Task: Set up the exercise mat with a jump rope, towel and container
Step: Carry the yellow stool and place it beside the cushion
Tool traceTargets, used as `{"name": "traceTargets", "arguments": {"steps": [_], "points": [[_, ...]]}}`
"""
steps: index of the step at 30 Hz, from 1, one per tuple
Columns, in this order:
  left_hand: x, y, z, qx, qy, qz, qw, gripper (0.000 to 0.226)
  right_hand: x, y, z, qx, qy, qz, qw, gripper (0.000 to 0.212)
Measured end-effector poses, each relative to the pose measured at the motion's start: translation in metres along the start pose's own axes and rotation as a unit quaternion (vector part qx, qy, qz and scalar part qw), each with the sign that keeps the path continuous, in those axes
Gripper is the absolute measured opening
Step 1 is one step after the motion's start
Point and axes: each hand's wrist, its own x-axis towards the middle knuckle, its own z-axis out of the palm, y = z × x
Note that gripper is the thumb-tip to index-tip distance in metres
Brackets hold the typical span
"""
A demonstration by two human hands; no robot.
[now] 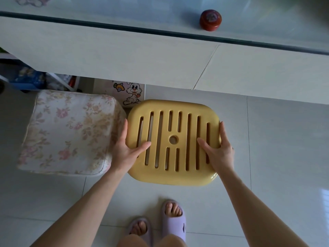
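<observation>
Stool (175,177) in yellow plastic sits low in the middle of the head view, on the tiled floor (277,139) just in front of the person's feet. Its seat is a rounded rectangle seen from above, a little wider than deep, so its long axis runs left to right. The slots in the seat run the other way, from the person toward the table (124,50), leaning slightly to the right at the far end, with a round hole at the centre. The left hand (124,150) grips the seat's left rim, thumb laid across the top and fingers along the side. The right hand (219,152) grips the right rim in the same way. A floral cushion (67,132) lies just beside the stool on the left, touching the back of the left hand. Behind the two, under the table, a rabbit sticker (132,93) shows on a white panel. A red tin (210,20) stands on the glass table top, well apart from the stool. Purple slippers (174,220) are on the feet.
</observation>
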Motion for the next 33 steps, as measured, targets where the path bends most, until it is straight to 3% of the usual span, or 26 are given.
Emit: {"name": "traceTargets", "arguments": {"steps": [8,21,28,33], "points": [[-0.027,0.044,-0.012,0.021,-0.007,0.026,0.999,0.106,-0.026,-0.018,-0.014,0.028,-0.008,0.055,0.998,0.097],[-0.151,0.205,-0.090,-0.052,-0.042,0.005,0.998,0.113,-0.155,-0.158,-0.115,0.120,0.012,0.039,0.992,0.068],[-0.224,0.330,-0.137,-0.081,-0.077,0.061,0.992,0.118,-0.232,-0.254,-0.204,0.153,0.062,-0.015,0.986,0.060],[-0.273,0.403,-0.144,-0.059,-0.097,0.147,0.983,0.098,-0.287,-0.289,-0.271,0.187,0.115,-0.067,0.973,0.060]]}}
